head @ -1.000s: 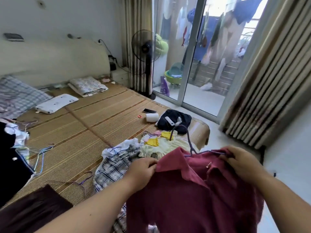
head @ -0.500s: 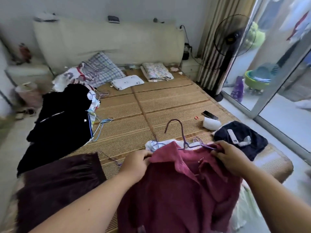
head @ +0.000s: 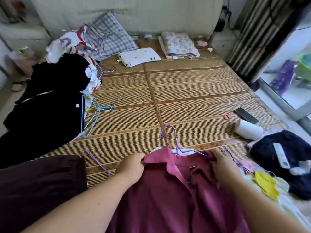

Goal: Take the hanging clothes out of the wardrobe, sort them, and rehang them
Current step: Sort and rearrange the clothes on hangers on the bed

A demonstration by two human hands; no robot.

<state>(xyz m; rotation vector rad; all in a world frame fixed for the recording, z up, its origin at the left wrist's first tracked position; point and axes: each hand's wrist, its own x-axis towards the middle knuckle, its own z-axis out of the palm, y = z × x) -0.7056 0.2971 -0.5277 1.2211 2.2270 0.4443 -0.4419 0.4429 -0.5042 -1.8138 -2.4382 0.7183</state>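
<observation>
A maroon collared shirt point(head: 159, 199) is held up by its shoulders at the near edge of a bed covered with a bamboo mat point(head: 185, 91). The left hand point(head: 133, 167) is pinched on one shoulder beside the collar. The right hand point(head: 222, 163), set apart from it, is curled over the other shoulder, where an arm of the purple wire hanger point(head: 175, 142) runs under the cloth; the hook is seen standing clear above the collar.

A loose purple hanger point(head: 96, 160) is left just beside a dark brown garment point(head: 38, 185) at the near left corner. Black clothes point(head: 47, 106) with blue hangers point(head: 96, 113) are heaped along the left edge, and a navy garment point(head: 277, 148) is spread at the near right corner.

The sorting step appears to be in hand, with the shirt being squared on its hanger. The next move is judged to call for the shoulders being kept seated and the hook kept free while a pile or the wardrobe rail is chosen.
</observation>
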